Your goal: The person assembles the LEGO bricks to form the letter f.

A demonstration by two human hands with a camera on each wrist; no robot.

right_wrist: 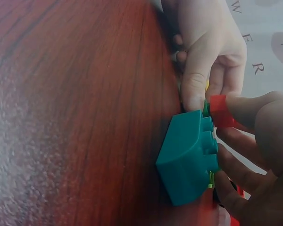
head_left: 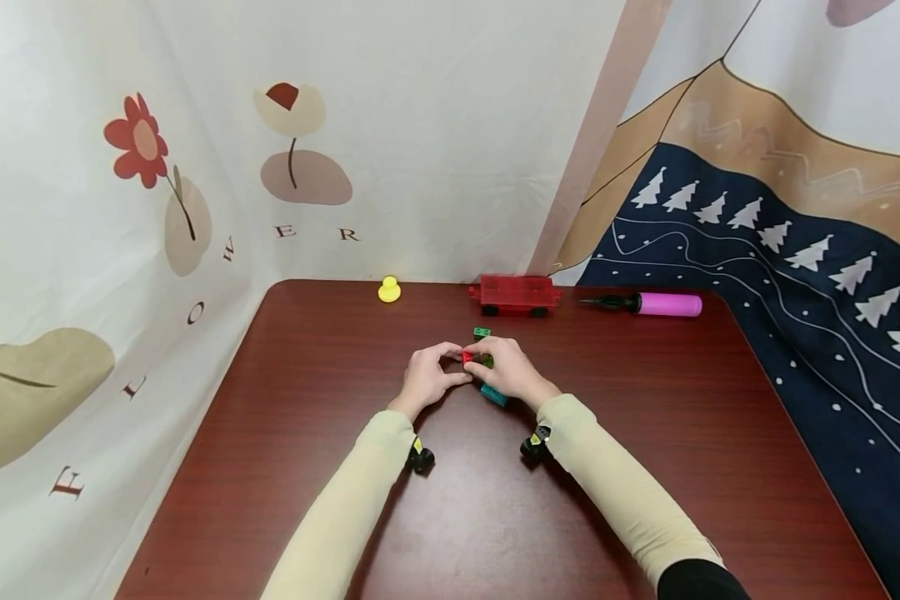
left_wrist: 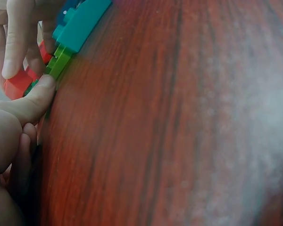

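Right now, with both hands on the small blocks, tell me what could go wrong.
The red block, pinched by the right hand, may end up crooked on the small green block held in the left hand, since fingers partly cover where they meet. The teal block lies close to the right hand's fingers, so a slip could knock it.

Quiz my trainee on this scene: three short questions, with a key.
1. True or false: in the head view, the yellow toy stands apart from the red cart.
2. Which does the right hand pinch?
A) teal block
B) red block
C) yellow toy
3. Name the item lying to the right of the red cart in the head view.

Key: 1. True. 2. B. 3. The pink tool.
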